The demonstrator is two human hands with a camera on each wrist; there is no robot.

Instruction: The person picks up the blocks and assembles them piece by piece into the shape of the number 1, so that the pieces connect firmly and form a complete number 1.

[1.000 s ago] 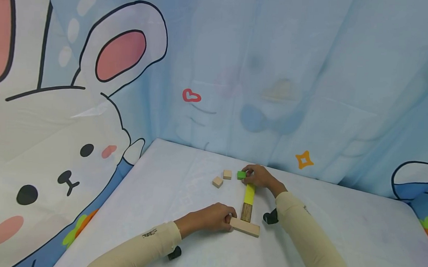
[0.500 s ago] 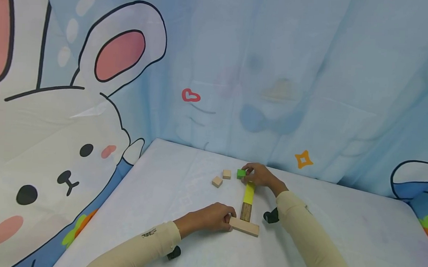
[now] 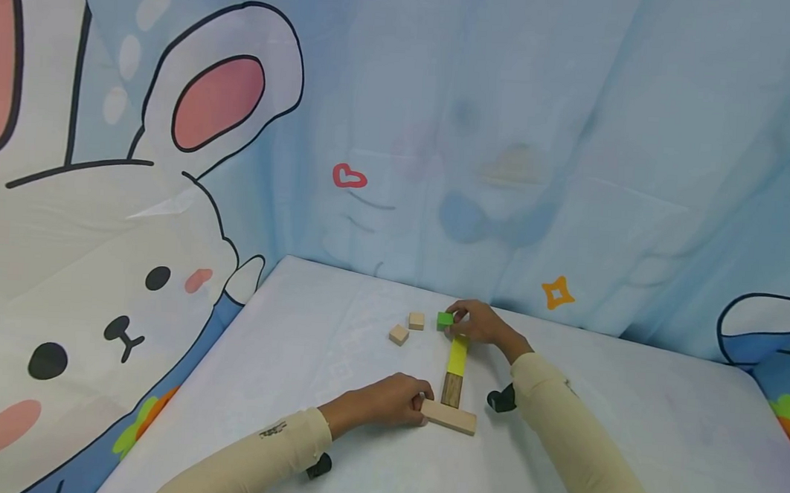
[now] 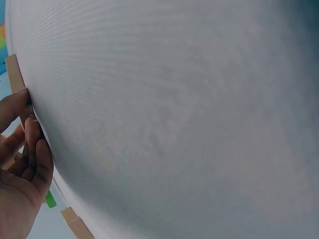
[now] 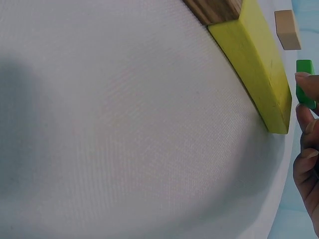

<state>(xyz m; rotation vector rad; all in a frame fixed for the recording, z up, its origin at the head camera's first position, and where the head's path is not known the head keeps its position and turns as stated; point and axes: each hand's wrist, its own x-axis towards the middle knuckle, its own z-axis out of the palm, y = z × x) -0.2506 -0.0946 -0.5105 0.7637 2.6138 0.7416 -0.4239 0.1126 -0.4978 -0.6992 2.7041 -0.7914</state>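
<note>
In the head view my left hand pinches the left end of a plain wooden plank lying crosswise. The left wrist view shows thumb and fingers on the same plank. Behind its middle stands a dark-grained brown block, with a yellow block end to end beyond it. My right hand reaches past the yellow block's far end and holds a small green block between thumb and fingertips. The right wrist view shows the green block just beyond the end of the yellow block.
Two small plain wooden cubes, a nearer cube and a farther cube, lie left of the green block. A white cloth covers the table. A blue printed curtain rises along the table's back edge.
</note>
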